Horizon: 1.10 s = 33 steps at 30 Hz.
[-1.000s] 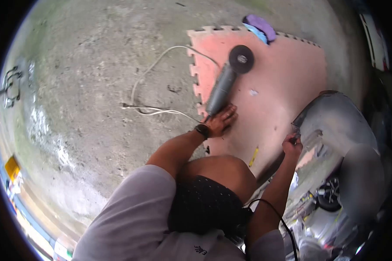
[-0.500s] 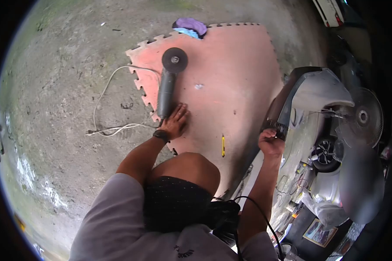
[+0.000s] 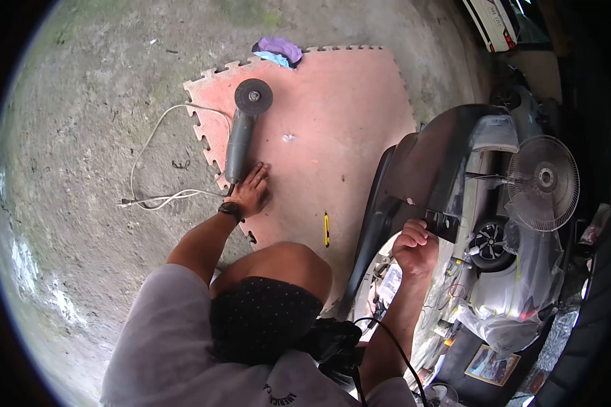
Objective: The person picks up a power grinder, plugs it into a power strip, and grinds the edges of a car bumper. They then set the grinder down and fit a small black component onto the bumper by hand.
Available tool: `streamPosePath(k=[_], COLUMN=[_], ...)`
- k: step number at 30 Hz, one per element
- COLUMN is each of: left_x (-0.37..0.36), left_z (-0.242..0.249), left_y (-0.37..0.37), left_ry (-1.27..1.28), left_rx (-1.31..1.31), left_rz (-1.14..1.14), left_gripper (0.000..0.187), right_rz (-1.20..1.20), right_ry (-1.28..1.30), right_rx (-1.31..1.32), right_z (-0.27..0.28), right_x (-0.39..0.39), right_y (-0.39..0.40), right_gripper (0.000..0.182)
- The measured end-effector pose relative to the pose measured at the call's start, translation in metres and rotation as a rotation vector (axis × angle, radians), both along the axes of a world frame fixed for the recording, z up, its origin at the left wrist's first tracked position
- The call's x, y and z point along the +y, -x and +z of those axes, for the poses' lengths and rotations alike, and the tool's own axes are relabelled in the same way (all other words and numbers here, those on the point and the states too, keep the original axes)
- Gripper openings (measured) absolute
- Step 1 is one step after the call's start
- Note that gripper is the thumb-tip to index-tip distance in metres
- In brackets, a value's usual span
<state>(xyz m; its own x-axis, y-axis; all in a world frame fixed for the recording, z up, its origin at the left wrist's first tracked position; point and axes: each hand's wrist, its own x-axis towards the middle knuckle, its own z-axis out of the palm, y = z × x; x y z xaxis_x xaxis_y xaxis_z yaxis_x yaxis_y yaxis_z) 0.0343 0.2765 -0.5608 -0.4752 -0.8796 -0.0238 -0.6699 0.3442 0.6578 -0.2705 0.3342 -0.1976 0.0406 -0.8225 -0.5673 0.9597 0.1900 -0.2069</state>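
My left hand (image 3: 252, 192) lies flat on the pink foam mat (image 3: 305, 102), fingers stretched out, just beside the handle end of an angle grinder (image 3: 239, 146). The grinder rests on the mat with its disc facing up. My right hand (image 3: 414, 247) is curled at the edge of a large dark car bumper (image 3: 421, 163), beside a slotted opening. The bumper stands tilted along the mat's right side. A yellow utility knife (image 3: 326, 229) lies on the mat between my hands.
A pale cord (image 3: 142, 146) loops over the concrete floor at left. Purple and blue cloths (image 3: 278, 50) lie at the mat's far edge. To the right stand a fan (image 3: 543, 180), a wheel (image 3: 490, 241) and a plastic-covered item (image 3: 499, 298). A white vehicle (image 3: 490, 24) is farther back.
The bumper has tipped, showing more of its broad dark face, and my right hand has come slightly nearer with it. My left hand stays on the mat; the view has shifted a little.
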Motion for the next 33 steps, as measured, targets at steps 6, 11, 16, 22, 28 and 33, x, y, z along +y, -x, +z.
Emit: streamPosePath(k=[6, 11, 16, 22, 28, 33], left_x=[-0.001, -0.062, -0.130, -0.163, -0.165, -0.139], left_z=[0.026, 0.153, 0.350, 0.468, 0.493, 0.529], left_y=[0.004, 0.039, 0.075, 0.124, 0.125, 0.125], left_ry=[-0.050, -0.261, 0.725, 1.106, 1.049, 1.005], left_rx=[-0.071, -0.083, 0.387, 0.047, -0.276, -0.195], left_rz=[-0.052, -0.064, -0.295, -0.843, -1.098, -1.125], left_gripper=[0.046, 0.035, 0.079, 0.060, 0.028, 0.038], right_rz=[0.057, -0.009, -0.010, -0.045, 0.232, 0.298], right_ry=[0.088, 0.067, 0.042, -0.028, -0.170, -0.637], right_rx=[-0.071, 0.010, 0.111, 0.109, 1.517, 2.221], right_z=[-0.011, -0.018, -0.017, -0.019, 0.000, -0.055], right_x=[-0.004, -0.003, -0.003, -0.001, 0.122, 0.408], right_y=[0.008, 0.014, 0.006, 0.000, 0.029, 0.109], right_gripper=[0.005, 0.009, 0.011, 0.030, 0.046, 0.046])
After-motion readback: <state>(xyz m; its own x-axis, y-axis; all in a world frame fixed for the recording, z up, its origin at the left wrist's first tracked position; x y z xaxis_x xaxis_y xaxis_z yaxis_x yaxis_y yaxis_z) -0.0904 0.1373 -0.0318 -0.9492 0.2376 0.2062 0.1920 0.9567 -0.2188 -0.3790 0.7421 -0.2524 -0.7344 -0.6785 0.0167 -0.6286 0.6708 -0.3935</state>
